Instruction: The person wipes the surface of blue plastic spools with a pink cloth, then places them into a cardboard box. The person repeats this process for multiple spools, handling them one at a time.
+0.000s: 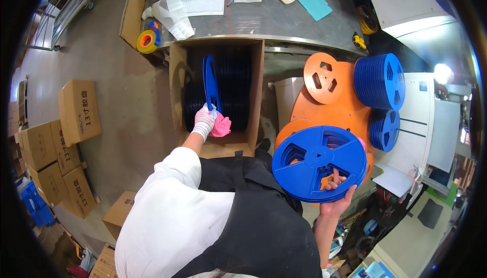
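Observation:
An open cardboard box (pixel 176 95) stands in front of me, and dark reels (pixel 238 85) stand on edge inside it. My left hand (pixel 205 117), in a pale striped glove, is closed on the lower edge of an upright blue plastic reel (pixel 210 77) at the box. A crumpled pink cloth (pixel 221 125) is in the same hand. At my right, a stack of blue reels (pixel 345 160) lies tilted, its round face with cut-out windows turned up. My bare right hand (pixel 339 190) grips this stack, fingers through a window and thumb at the rim.
Beyond the stack is an orange machine surface (pixel 304 106) with an orange disc (pixel 324 77) and more blue reels (pixel 390 82). A metal table (pixel 248 16) with papers and a tape dispenser (pixel 147 40) spans the far side. Cardboard cartons (pixel 80 111) stand on the floor at left.

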`<state>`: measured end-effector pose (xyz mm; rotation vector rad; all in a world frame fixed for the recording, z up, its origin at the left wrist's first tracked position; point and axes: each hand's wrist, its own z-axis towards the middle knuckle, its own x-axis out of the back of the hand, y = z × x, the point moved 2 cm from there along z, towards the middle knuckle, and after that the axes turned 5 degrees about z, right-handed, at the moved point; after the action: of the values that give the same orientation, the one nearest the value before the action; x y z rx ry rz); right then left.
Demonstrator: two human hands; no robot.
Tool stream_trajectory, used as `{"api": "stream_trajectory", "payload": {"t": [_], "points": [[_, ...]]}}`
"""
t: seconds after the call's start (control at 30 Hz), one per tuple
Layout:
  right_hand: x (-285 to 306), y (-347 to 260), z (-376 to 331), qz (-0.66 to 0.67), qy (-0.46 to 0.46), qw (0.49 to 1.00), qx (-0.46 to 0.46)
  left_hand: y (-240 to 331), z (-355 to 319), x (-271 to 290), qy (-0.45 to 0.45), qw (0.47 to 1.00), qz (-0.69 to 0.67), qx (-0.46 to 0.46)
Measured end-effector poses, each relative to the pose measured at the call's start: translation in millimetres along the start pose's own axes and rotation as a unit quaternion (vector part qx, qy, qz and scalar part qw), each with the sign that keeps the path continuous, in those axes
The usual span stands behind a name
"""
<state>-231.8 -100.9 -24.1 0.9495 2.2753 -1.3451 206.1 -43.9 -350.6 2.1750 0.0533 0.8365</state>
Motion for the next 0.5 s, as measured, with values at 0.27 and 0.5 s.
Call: {"api": "stream_trajectory", "payload": {"t": [0.27,0.5], "points": [[-3.1,0.7,-7.6,-0.006,-0.01,1.0,0.01,-12.0,11.2,-13.1,-0.062,0.996,0.036,0.053],[-4.0,2.8,-10.4,0.025,-0.027,0.999,0.012,-57.7,-3.7,-18.0,-0.164,0.967,0.072,0.183]]}}
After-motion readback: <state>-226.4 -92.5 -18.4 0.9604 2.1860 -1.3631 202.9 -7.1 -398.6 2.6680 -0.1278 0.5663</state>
